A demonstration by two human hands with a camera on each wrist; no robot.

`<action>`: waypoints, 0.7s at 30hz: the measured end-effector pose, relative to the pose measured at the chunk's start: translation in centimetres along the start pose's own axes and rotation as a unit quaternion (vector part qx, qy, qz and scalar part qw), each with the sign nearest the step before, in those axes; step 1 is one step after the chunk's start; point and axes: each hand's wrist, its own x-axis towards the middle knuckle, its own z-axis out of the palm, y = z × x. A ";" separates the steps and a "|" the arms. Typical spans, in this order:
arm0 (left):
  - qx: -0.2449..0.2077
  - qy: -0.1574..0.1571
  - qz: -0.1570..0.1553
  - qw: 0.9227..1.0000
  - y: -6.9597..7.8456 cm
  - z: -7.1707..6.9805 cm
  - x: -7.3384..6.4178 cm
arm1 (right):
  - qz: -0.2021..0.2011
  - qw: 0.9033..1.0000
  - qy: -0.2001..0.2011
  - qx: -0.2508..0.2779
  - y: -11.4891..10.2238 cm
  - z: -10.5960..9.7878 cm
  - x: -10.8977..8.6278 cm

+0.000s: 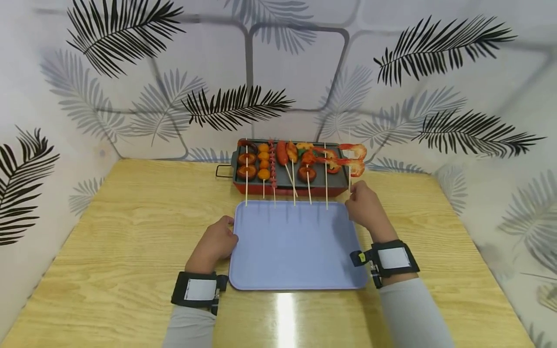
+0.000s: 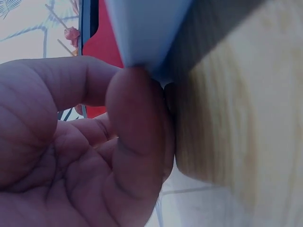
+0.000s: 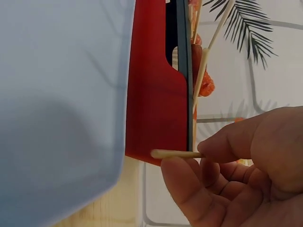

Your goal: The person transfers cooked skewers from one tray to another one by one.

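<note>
My right hand [image 1: 365,205] pinches the bare lower end of a shrimp skewer [image 1: 357,168] between thumb and fingers. In the right wrist view the stick's tip [image 3: 173,154] pokes out from the fingertips, beside the red grill wall. Two orange-red shrimp on that skewer overlap the right end of the toy grill [image 1: 283,191]. At the left rim of the pale blue tray [image 1: 296,246], my left hand [image 1: 215,239] grips the edge with thumb and fingers. Close up in the left wrist view, the fingers curl low against the tray's side, near the wooden table.
Several other skewers lie across the grill, with mushroom slices [image 1: 246,172], orange balls [image 1: 263,174], a sausage [image 1: 282,153] and another shrimp skewer [image 1: 326,188]. Their sticks reach toward the tray. A wire handle [image 1: 223,171] juts from the grill's left end. Leaf-patterned cloth rises behind the wooden table [image 1: 130,232].
</note>
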 end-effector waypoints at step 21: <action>-0.010 -0.010 0.002 1.000 -0.1 0.0 0.1 | -0.022 0.999 0.004 -0.028 1.1 1.0 -9.6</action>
